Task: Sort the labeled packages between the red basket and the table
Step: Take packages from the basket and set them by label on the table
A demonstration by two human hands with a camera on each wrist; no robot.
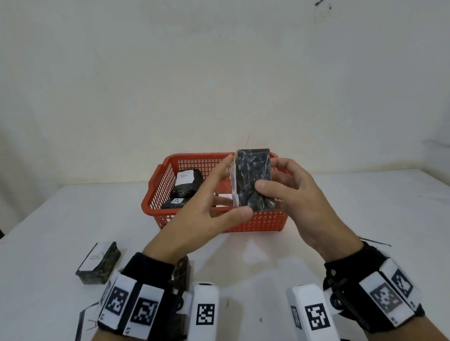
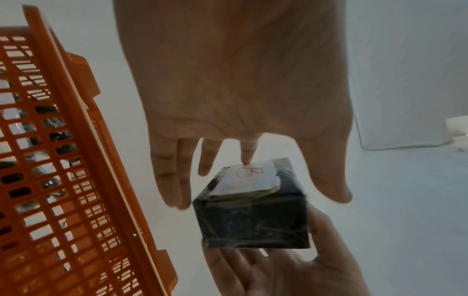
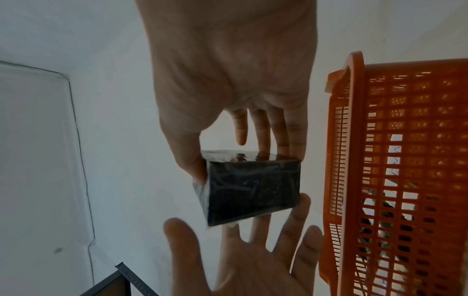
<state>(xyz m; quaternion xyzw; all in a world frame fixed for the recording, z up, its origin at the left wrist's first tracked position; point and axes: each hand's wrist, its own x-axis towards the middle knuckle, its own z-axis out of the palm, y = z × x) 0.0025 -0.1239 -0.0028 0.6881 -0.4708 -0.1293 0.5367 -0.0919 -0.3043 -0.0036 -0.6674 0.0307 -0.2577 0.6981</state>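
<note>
Two hands are raised in front of the red basket (image 1: 215,197), above the white worktop (image 1: 377,214). The right hand (image 1: 301,205) grips a black wrapped package (image 1: 253,179), thumb across its near face and fingers behind. The left hand (image 1: 210,207) is spread, fingers straight; the left wrist view shows one fingertip touching the white label (image 2: 249,177) on the package's left side, the thumb near the lower corner without a clear grip. The held package stands upright, long axis vertical, broad dark face toward the camera, label face toward the left hand; the label's red mark looks like a B but is blurred. It hangs over the basket's near right part, clear of the rim. Inside the basket lie dark packages, two with A labels (image 1: 184,177) visible, at the left half. On the worktop near left sits another package marked B (image 1: 98,263), lying flat, well apart from the basket. Open worktop to the right of the basket and in front of it, between the wrists.
</note>
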